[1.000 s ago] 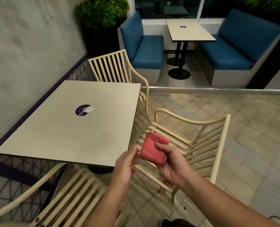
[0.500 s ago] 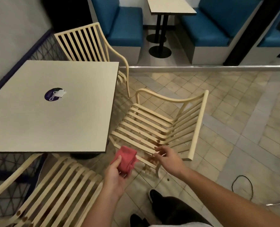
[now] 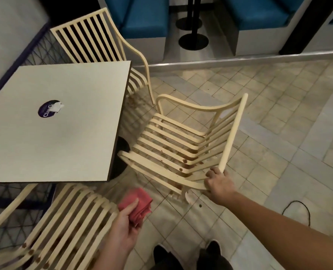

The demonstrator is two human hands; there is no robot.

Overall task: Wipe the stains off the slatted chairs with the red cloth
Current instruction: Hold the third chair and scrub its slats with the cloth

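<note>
Held bunched red cloth [image 3: 137,203] in left hand [image 3: 122,228], at 5 o'clock from square table [image 3: 64,133]. Gripped near armrest of stained slatted chair [image 3: 173,145], at 3 o'clock from table, with right hand [image 3: 219,184]. Noted hands well apart.

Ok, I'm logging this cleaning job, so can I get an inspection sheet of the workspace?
Surface: table with a round sticker; tiled floor.
Job's things: cloth in hand; middle chair has brown stains on its seat slats; near chair stained too; far chair beyond the table.
Clutter: nothing seen.
Hands: left hand holds the cloth; right hand grips the middle chair's frame.
Cables: black cable looped on the floor, right.
Surroundings: blue benches beyond; wall left.
</note>
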